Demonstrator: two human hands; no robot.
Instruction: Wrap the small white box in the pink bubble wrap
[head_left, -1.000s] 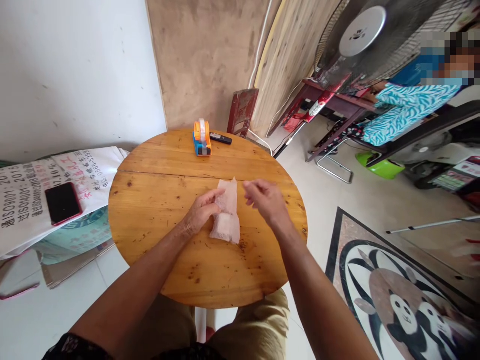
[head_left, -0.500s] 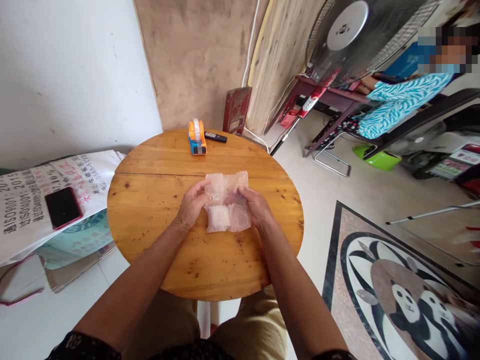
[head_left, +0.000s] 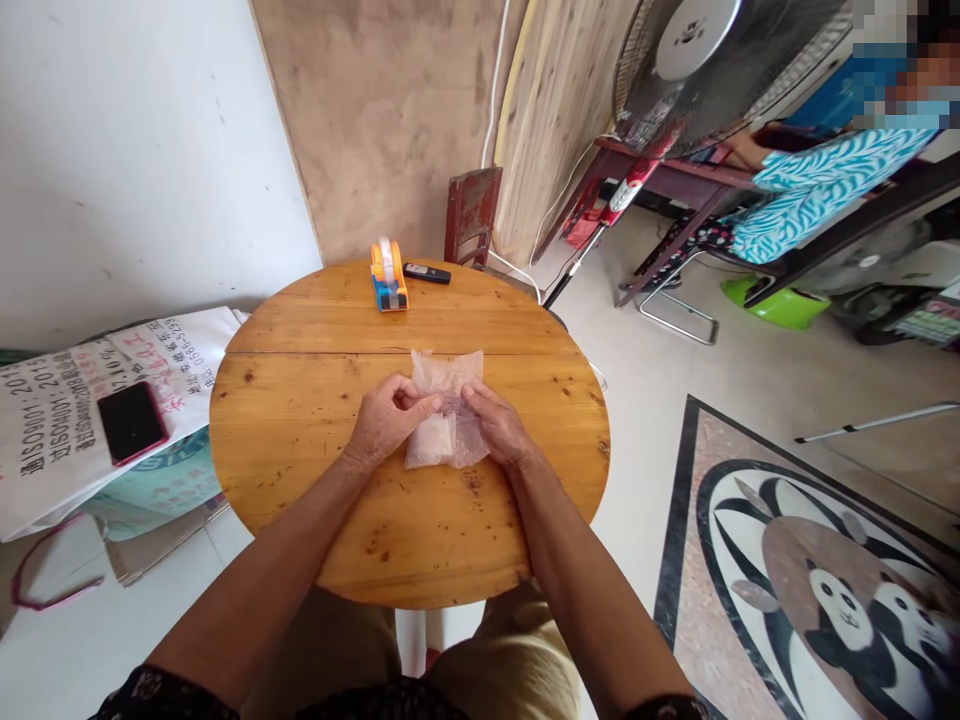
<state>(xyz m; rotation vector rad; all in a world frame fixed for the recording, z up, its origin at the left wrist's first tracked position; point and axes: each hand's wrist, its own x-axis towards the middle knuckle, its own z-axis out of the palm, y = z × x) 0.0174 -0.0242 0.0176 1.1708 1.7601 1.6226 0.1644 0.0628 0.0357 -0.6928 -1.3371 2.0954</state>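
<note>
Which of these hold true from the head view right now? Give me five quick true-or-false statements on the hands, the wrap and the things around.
1. The right hand has its thumb on the bubble wrap. True.
2. The left hand holds the tape dispenser. False: the left hand is at the bubble wrap.
3. The black handheld device lies beside the tape dispenser. True.
4. The phone lies on the round table. False: the phone lies on the white sack.
5. The bubble wrap is nearer the person than the tape dispenser. True.
</note>
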